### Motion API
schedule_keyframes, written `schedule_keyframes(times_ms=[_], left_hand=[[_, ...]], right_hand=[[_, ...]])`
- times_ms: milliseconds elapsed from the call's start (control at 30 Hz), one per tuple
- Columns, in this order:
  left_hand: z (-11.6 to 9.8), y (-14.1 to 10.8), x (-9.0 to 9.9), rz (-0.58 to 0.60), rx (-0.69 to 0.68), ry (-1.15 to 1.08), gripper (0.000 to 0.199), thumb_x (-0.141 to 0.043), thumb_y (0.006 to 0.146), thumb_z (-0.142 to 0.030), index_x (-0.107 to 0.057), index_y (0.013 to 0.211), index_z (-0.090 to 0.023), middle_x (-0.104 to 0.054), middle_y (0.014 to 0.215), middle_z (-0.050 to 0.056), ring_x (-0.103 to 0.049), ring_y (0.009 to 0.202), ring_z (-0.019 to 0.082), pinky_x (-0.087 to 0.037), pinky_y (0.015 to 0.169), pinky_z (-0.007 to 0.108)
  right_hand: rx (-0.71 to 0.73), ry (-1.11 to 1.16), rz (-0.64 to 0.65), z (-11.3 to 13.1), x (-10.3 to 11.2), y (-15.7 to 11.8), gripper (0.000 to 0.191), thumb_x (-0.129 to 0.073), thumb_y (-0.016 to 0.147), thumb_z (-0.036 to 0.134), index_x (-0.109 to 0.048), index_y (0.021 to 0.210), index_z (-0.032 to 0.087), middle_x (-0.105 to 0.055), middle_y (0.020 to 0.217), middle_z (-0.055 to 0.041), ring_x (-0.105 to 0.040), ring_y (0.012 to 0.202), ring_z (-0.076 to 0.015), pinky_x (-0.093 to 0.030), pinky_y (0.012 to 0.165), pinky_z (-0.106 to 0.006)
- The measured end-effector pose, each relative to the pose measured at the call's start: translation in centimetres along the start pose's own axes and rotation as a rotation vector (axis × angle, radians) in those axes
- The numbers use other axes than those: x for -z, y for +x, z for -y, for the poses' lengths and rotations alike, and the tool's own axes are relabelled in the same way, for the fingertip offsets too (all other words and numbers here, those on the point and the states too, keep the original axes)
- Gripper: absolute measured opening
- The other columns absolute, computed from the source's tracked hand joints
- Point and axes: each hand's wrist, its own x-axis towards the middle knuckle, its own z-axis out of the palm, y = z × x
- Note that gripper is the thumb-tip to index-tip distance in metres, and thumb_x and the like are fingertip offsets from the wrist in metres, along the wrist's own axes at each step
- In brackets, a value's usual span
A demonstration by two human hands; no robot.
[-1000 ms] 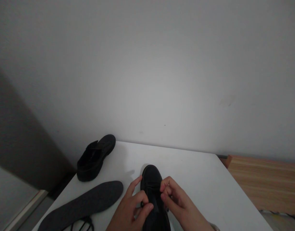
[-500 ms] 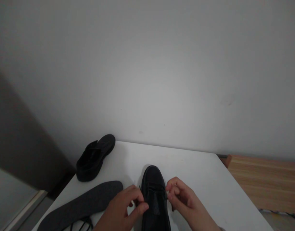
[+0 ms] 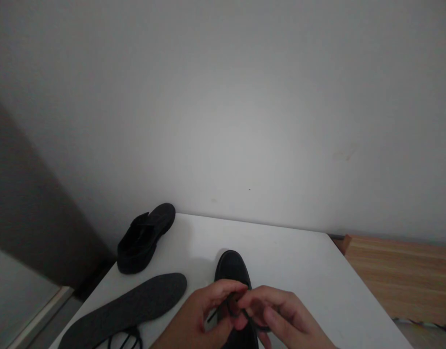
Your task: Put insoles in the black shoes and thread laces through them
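A black shoe (image 3: 230, 265) lies at the front middle of the white table, its toe pointing to the wall. Over its upper, my left hand (image 3: 204, 312) and my right hand (image 3: 281, 312) meet, fingertips close together. A thin black shoelace (image 3: 215, 315) sticks out between the left thumb and fingers, and the fingers are closed on it. Dark lace also shows under my right hand, whose fingers are curled in a pinch on it. Both hands cover the middle of the shoe.
A second black shoe (image 3: 135, 252) stands at the table's far left corner. Closer in lies a dark grey insole (image 3: 135, 303), with a loose black lace (image 3: 126, 337) beside it. The white table (image 3: 288, 257) meets the wall; a wooden board (image 3: 397, 276) is at the right.
My hands were apart on either side of the shoe. They have come together above it, with the lace between them. The other shoe and the insole stay put.
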Motion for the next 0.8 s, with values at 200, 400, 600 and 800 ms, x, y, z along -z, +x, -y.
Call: schedule_keyframes(times_ms=[200, 400, 600, 800], left_hand=[[-1.6, 0.8, -0.9, -0.041, 0.096, 0.189, 0.014, -0.064, 0.082, -0.021, -0.078, 0.083, -0.018, -0.077, 0.079, 0.002, -0.069, 0.078, 0.017, -0.049, 0.071, 0.021], [-3.1, 1.2, -0.6, 0.036, -0.059, 0.109, 0.024, -0.057, 0.09, -0.021, -0.078, 0.079, -0.02, -0.077, 0.077, 0.001, -0.07, 0.076, 0.015, -0.049, 0.073, 0.019], [-2.8, 1.1, 0.2, -0.046, -0.078, 0.023, 0.015, -0.064, 0.09, -0.029, -0.076, 0.086, -0.021, -0.077, 0.078, 0.002, -0.067, 0.074, 0.015, -0.049, 0.07, 0.022], [-0.5, 1.0, 2.1, -0.225, -0.002, -0.186, 0.027, -0.062, 0.093, -0.046, -0.058, 0.104, -0.022, -0.072, 0.066, -0.001, -0.054, 0.06, 0.012, -0.043, 0.061, 0.022]], right_hand=[[0.14, 0.16, -0.127, -0.2, 0.1, 0.1, 0.045, -0.053, 0.095, 0.059, -0.074, 0.117, 0.026, -0.072, 0.091, -0.0083, -0.054, 0.055, -0.0097, -0.044, 0.051, -0.023], [0.07, -0.102, -0.188, -0.6, -0.8, 1.4, 0.037, -0.067, 0.09, 0.049, -0.071, 0.12, 0.029, -0.068, 0.1, -0.0064, -0.057, 0.068, -0.0137, -0.05, 0.062, -0.027], [0.098, -0.147, -0.175, -0.8, -1.0, 2.1, 0.031, -0.066, 0.091, 0.05, -0.074, 0.087, 0.02, -0.061, 0.078, -0.0021, -0.055, 0.073, -0.0151, -0.044, 0.068, -0.027], [0.142, 0.331, -0.405, -2.1, 0.4, 1.6, 0.029, -0.073, 0.087, 0.047, -0.071, 0.083, 0.019, -0.054, 0.077, 0.0013, -0.035, 0.057, -0.0079, -0.034, 0.054, -0.022]])
